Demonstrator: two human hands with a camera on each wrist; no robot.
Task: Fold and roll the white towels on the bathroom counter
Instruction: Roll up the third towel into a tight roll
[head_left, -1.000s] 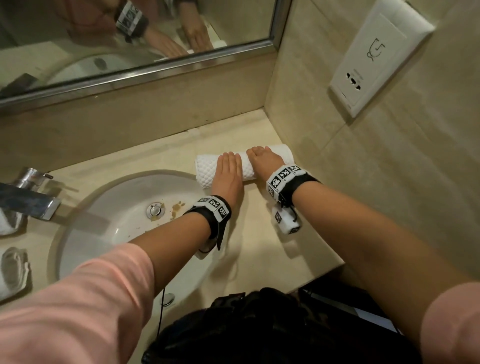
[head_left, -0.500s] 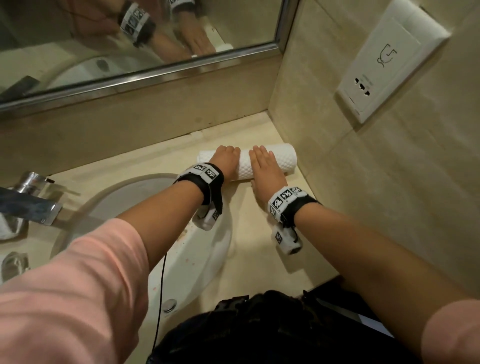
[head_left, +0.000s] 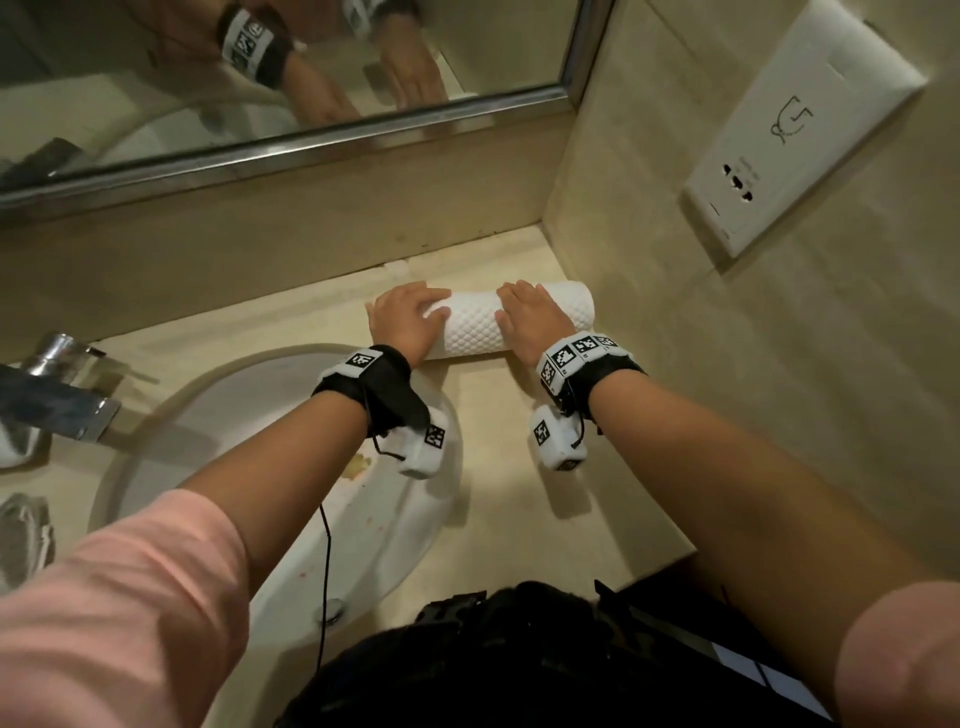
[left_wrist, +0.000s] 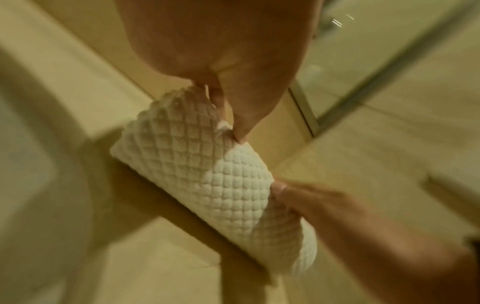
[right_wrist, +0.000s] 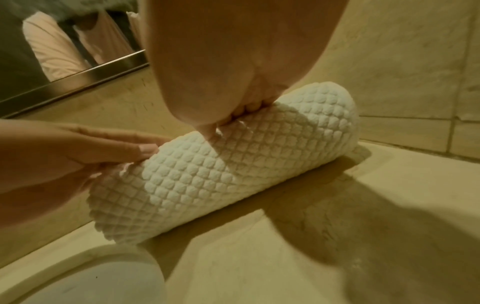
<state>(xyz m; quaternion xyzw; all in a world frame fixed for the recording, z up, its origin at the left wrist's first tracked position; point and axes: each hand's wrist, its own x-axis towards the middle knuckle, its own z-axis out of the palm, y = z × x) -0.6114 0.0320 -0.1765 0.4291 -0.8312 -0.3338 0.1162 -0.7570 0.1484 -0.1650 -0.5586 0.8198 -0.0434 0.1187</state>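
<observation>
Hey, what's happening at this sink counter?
A person is rolling a white towel on the bathroom counter, in the corner beside the sink and below the mirror. The left hand rests over the roll's left end and the right hand lies over its right part, fingers laid over the top. The towel is already a tight cylinder lying flat on the counter, with no loose tail showing in these views.
</observation>
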